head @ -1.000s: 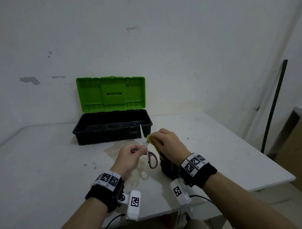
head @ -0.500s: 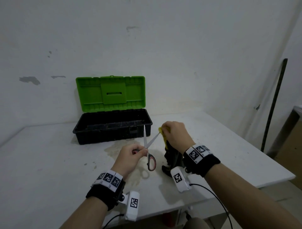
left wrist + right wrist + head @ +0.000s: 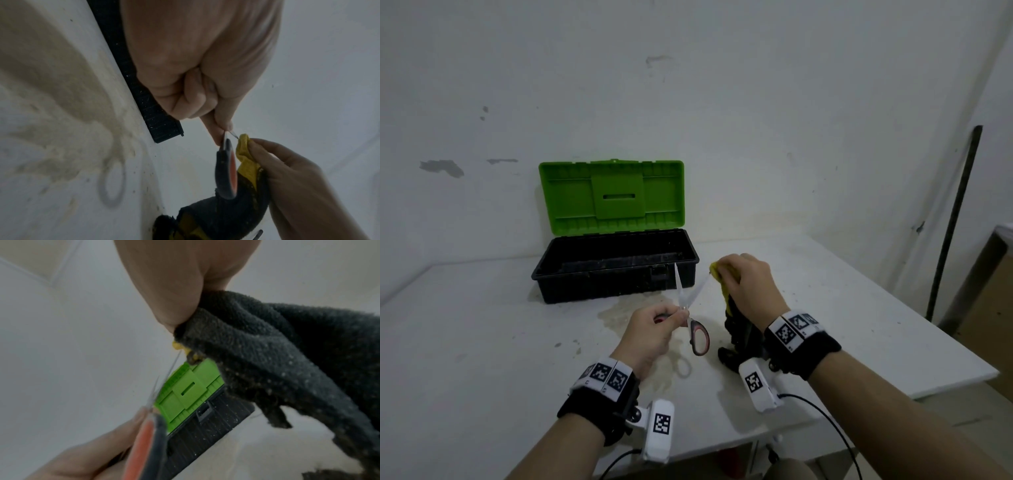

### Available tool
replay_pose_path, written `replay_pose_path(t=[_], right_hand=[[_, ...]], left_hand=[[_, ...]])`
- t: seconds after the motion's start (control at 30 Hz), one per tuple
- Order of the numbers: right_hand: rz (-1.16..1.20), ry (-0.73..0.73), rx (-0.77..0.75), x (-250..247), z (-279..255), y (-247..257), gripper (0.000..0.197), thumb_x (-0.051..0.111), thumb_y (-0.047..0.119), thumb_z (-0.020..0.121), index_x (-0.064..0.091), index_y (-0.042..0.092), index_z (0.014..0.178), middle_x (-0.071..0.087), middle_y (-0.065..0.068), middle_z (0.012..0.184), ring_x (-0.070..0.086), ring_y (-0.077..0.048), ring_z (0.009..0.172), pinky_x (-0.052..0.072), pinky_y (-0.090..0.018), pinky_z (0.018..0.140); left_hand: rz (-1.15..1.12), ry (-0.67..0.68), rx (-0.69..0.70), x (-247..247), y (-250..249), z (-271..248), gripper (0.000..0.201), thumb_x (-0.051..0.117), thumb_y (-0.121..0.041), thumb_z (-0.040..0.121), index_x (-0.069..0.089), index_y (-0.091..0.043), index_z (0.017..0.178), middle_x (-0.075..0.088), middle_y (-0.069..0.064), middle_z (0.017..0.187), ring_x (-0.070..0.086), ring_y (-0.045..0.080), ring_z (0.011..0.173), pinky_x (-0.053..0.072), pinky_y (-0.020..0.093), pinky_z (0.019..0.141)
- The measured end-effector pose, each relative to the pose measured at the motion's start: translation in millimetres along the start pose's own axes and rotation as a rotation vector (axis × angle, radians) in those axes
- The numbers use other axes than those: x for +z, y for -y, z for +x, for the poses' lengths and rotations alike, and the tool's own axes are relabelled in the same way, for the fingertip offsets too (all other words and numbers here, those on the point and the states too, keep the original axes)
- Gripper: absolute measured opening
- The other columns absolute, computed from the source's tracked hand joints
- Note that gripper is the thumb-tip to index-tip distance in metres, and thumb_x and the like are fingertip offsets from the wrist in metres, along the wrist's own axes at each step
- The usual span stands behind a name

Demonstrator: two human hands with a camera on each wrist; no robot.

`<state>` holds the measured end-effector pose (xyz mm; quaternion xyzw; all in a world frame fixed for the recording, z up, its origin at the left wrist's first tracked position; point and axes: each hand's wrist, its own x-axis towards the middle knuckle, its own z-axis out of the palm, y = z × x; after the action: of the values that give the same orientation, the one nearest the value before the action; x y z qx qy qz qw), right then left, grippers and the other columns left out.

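My left hand (image 3: 654, 330) grips one red-and-grey handle of a pair of scissors (image 3: 690, 310), held above the white table (image 3: 482, 342). Its blades are spread in a V, one pointing up, the other slanting right to the cloth. My right hand (image 3: 748, 287) pinches a yellow-and-black cloth (image 3: 732, 318) at its yellow top corner, against the slanted blade's tip. The cloth's dark lower part hangs down to the table. In the left wrist view the scissors handle (image 3: 227, 172) lies next to the yellow cloth (image 3: 245, 155). In the right wrist view the dark cloth (image 3: 287, 363) fills the right side.
An open toolbox (image 3: 616, 267) with a black tray and a raised green lid (image 3: 611, 197) stands at the back of the table, behind the scissors. A yellowish stain (image 3: 626, 311) marks the tabletop. A dark pole (image 3: 955, 219) leans on the wall at right.
The scissors blades have opened from shut into a V. My right hand with the cloth has risen and slid right along one blade to its tip.
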<state>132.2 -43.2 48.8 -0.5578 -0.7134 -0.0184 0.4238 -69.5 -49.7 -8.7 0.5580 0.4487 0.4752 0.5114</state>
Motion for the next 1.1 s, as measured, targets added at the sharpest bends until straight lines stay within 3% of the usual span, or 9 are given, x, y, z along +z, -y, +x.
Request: replay_pose_path(t=[0.13, 0.23, 0.37, 0.5, 0.57, 0.63, 0.73, 0.93, 1.1], right_hand=[[0.047, 0.128, -0.116, 5.2, -12.7, 18.1, 0.015, 0.058, 0.026, 0.096, 0.071, 0.021, 0.097, 0.065, 0.0, 0.089, 0.057, -0.014, 0.08, 0.045, -0.025, 0.075], [0.016, 0.247, -0.118, 15.1, -19.4, 21.0, 0.018, 0.054, 0.027, 0.097, 0.071, 0.02, 0.096, 0.062, 0.0, 0.088, 0.057, -0.017, 0.08, 0.047, -0.03, 0.076], [-0.065, 0.176, 0.007, 13.3, -7.5, 8.6, 0.02, 0.053, 0.025, 0.097, 0.071, 0.017, 0.094, 0.061, -0.005, 0.085, 0.058, -0.025, 0.081, 0.048, -0.037, 0.075], [-0.061, 0.102, 0.069, 3.7, 4.5, 3.8, 0.018, 0.054, 0.023, 0.097, 0.071, 0.016, 0.096, 0.063, -0.005, 0.085, 0.057, -0.023, 0.08, 0.044, -0.031, 0.071], [-0.029, 0.085, 0.049, -0.3, 5.2, 6.5, 0.016, 0.056, 0.023, 0.096, 0.071, 0.016, 0.096, 0.065, -0.004, 0.085, 0.057, -0.02, 0.079, 0.042, -0.028, 0.072], [-0.019, 0.101, 0.031, -1.5, 3.0, 8.1, 0.015, 0.057, 0.024, 0.096, 0.071, 0.017, 0.097, 0.067, -0.003, 0.087, 0.058, -0.019, 0.08, 0.042, -0.027, 0.072], [-0.009, 0.148, 0.017, 1.1, -0.6, 7.0, 0.016, 0.057, 0.025, 0.096, 0.071, 0.018, 0.098, 0.069, -0.003, 0.091, 0.06, -0.017, 0.084, 0.044, -0.026, 0.076], [0.016, 0.229, -0.023, 6.4, -6.1, 11.4, 0.017, 0.057, 0.028, 0.096, 0.072, 0.02, 0.099, 0.07, 0.001, 0.092, 0.06, -0.015, 0.085, 0.045, -0.026, 0.076], [0.007, 0.256, -0.046, 10.4, -9.1, 18.0, 0.019, 0.055, 0.028, 0.097, 0.072, 0.019, 0.097, 0.068, 0.0, 0.087, 0.058, -0.014, 0.08, 0.043, -0.025, 0.071]], left_hand=[[0.06, -0.023, 0.029, -1.7, 0.5, 3.5, 0.014, 0.07, -0.02, 0.093, 0.074, -0.008, 0.085, 0.066, -0.011, 0.062, 0.048, -0.003, 0.043, 0.033, 0.02, 0.05], [0.087, -0.001, 0.042, -0.3, 1.6, 4.4, 0.014, 0.07, -0.022, 0.092, 0.074, -0.012, 0.083, 0.069, -0.007, 0.069, 0.049, -0.003, 0.045, 0.034, 0.021, 0.049], [0.141, 0.019, 0.07, -3.1, 1.3, 0.7, 0.016, 0.069, -0.018, 0.093, 0.073, -0.006, 0.084, 0.06, -0.016, 0.053, 0.049, -0.004, 0.045, 0.035, 0.018, 0.051], [0.067, 0.004, -0.015, -8.1, 3.3, 3.5, 0.014, 0.071, -0.019, 0.092, 0.074, -0.006, 0.088, 0.068, 0.0, 0.071, 0.04, 0.005, 0.042, 0.03, 0.021, 0.044], [0.011, 0.027, -0.091, -9.7, 2.6, 6.0, 0.015, 0.07, -0.016, 0.092, 0.072, -0.001, 0.093, 0.057, 0.012, 0.073, 0.031, 0.01, 0.043, 0.023, 0.021, 0.041], [-0.007, 0.054, -0.145, -10.1, 0.4, 7.8, 0.006, 0.065, -0.006, 0.093, 0.069, -0.002, 0.094, 0.043, 0.006, 0.063, 0.028, 0.01, 0.042, 0.021, 0.021, 0.04], [-0.008, 0.036, -0.19, -9.7, -1.9, 9.8, 0.018, 0.054, 0.003, 0.095, 0.069, -0.005, 0.101, 0.036, -0.003, 0.055, 0.029, 0.008, 0.042, 0.023, 0.02, 0.039], [0.145, -0.03, -0.055, -14.2, -5.5, 8.2, 0.016, 0.064, -0.007, 0.094, 0.069, -0.016, 0.107, 0.062, 0.006, 0.081, 0.058, 0.012, 0.062, 0.048, 0.023, 0.052], [0.046, -0.169, 0.026, -14.0, -10.5, 9.0, 0.028, 0.082, -0.012, 0.081, 0.065, -0.014, 0.103, 0.074, 0.006, 0.092, 0.071, 0.017, 0.079, 0.053, 0.023, 0.063]])
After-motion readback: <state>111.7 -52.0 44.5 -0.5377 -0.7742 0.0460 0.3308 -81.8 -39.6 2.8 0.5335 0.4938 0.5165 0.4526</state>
